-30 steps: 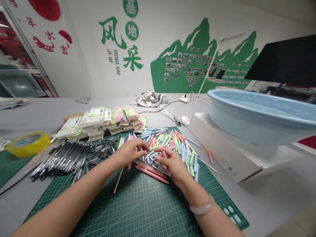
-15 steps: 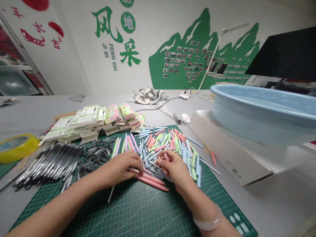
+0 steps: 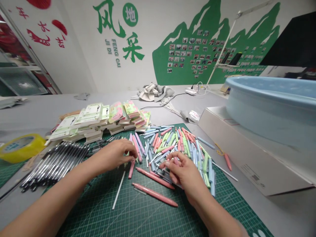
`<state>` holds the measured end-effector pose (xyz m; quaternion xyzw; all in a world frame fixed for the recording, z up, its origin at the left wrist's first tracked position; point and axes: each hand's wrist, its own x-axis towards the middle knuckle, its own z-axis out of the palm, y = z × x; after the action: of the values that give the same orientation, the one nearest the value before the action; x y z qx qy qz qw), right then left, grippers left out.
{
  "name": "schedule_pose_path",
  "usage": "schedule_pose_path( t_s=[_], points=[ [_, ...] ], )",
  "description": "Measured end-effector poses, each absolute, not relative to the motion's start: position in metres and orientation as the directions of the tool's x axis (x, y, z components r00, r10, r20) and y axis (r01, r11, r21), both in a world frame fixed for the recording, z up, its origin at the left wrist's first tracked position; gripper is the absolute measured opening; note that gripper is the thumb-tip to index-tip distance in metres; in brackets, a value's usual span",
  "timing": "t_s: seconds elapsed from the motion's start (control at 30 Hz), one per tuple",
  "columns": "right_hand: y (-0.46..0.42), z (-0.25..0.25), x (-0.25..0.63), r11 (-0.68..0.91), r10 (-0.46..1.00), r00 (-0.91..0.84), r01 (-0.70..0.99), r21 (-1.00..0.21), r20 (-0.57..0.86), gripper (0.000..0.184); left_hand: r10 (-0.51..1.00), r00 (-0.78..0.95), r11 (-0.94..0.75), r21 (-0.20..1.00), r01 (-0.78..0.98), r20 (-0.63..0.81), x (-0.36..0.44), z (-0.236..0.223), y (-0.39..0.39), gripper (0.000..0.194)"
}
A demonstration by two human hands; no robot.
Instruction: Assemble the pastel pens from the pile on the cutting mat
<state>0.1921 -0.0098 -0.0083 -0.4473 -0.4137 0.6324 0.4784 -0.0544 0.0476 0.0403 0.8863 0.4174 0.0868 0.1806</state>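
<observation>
Grey tabletop [image 3: 283, 210] carries a green cutting mat [image 3: 158, 223], where two coral pens [image 3: 155, 195] lie apart from each other between the forearms. Curled, the left hand [image 3: 118, 153] has its thumb and fingertips near the upper end of a pink barrel [image 3: 131, 169]; whether they pinch it, I cannot tell. Beside the heap of pastel pen parts [image 3: 170, 140], the right hand [image 3: 185, 171] is bent, its fingers closed around a small pink piece [image 3: 176, 160].
</observation>
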Motion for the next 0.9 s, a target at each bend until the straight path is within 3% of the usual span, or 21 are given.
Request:
schedule_pose_path(
  t_s=[0.1,0.33,0.73,0.9],
  points=[
    [-0.01,-0.007,0.191,-0.206,0.975,-0.125,-0.203,-0.957,-0.184,0.023,0.745,0.667,-0.588,0.45,0.672,-0.023,-0.052,0.037,0.047,0.012],
    [-0.01,-0.006,0.192,-0.178,0.984,-0.014,-0.125,-0.976,-0.178,0.02,0.741,0.672,-0.606,0.43,0.669,-0.001,-0.047,0.031,0.047,0.012],
    [-0.007,-0.008,0.197,-0.184,0.977,0.053,-0.285,-0.941,-0.207,0.022,0.674,0.739,-0.665,0.423,0.616,-0.015,-0.031,0.033,0.035,0.011],
    [-0.001,-0.012,0.204,-0.194,0.955,0.147,-0.354,-0.915,-0.259,0.028,0.645,0.763,-0.705,0.417,0.573,0.042,-0.016,0.033,0.03,0.015]
  ],
)
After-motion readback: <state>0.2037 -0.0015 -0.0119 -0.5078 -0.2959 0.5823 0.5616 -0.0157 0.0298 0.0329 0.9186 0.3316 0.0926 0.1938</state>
